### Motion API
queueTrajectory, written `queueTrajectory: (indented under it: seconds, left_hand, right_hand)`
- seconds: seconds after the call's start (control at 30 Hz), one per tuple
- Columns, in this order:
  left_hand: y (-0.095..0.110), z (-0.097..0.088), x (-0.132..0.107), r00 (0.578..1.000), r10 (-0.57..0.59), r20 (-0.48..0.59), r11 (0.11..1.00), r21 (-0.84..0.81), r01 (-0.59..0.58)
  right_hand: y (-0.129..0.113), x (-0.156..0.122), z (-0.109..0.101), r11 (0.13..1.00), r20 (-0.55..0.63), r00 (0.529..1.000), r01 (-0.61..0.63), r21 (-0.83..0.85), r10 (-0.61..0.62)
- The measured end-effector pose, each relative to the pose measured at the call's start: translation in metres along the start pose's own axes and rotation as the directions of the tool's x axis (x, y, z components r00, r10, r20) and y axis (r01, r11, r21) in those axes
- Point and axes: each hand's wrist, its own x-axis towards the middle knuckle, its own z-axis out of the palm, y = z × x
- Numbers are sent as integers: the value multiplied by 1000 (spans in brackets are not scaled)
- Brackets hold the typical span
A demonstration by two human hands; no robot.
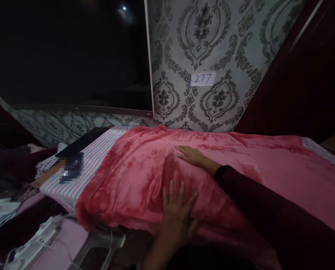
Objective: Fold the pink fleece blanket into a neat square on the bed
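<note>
A pink-red plush cloth [133, 168] lies spread over a board with a striped cover [97, 157]. My left hand [177, 210] rests flat on the near part of the cloth, fingers spread and pointing away from me. My right hand [191, 155], in a dark sleeve, reaches in from the right and lies flat on the cloth further back, fingers stretched toward the left. Neither hand holds anything.
A patterned grey wall panel with a label reading 277 [202, 78] stands behind the board. A dark window [69, 52] fills the upper left. A white power strip with cables [35, 240] and piled clothes [4, 202] lie at the lower left.
</note>
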Motion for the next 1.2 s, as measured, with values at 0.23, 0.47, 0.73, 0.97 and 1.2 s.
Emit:
queueTrajectory:
  seconds: [0.23,0.47,0.73,0.97,1.2]
  left_hand:
    - [4,-21,5,997,-33,76,999,-39,36]
    - [-24,-43,16,995,-104,-11,991,81,104]
    - [-32,-19,7,965,-264,-15,961,79,264]
    - [-34,-12,2,953,-300,-47,952,41,302]
    - [-35,-16,6,959,-282,-37,956,70,284]
  right_hand:
    - [-17,-4,-15,987,18,992,-123,-104,126]
    - [-76,-15,-9,985,-95,994,32,-168,-48]
    - [-73,34,0,996,100,995,19,-88,-11]
    - [-46,65,11,1000,79,997,-10,18,9]
    - [-55,62,0,998,104,993,-57,35,53]
